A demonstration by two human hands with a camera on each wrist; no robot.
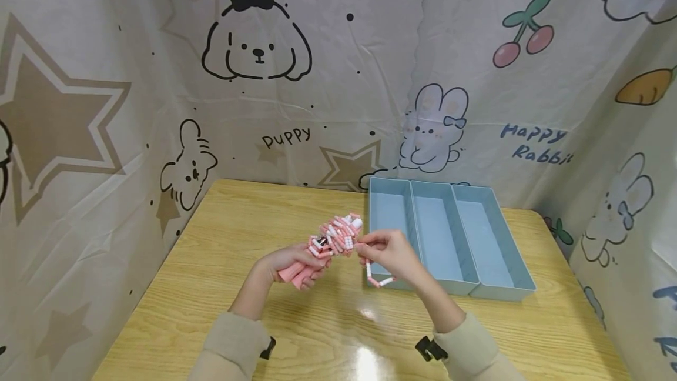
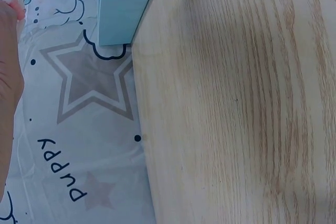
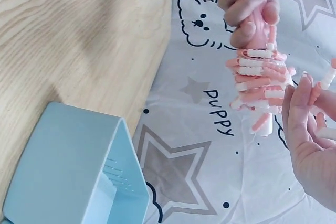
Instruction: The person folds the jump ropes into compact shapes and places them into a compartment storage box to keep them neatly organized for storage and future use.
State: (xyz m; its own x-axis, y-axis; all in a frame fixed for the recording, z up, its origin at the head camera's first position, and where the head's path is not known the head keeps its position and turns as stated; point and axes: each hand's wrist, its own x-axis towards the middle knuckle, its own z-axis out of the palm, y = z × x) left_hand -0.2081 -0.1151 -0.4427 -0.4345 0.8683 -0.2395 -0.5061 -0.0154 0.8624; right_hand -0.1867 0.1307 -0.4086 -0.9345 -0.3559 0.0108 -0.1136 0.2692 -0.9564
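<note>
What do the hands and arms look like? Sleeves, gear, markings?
Left hand and right hand: ungloved. Left sleeve and right sleeve: cream, with thick ends. At their inner edges, a small left black fitting and right black fitting. No cables or markings visible.

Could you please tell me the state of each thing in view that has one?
Beaded jump rope: bundled, one section hanging loose
Pink handles: held together, partly hidden by fingers
Left hand: gripping the pink handles
Right hand: pinching the beaded jump rope
Blue trays: open-topped, side by side on the wood-grain table
Patterned curtain: hanging, creased
</note>
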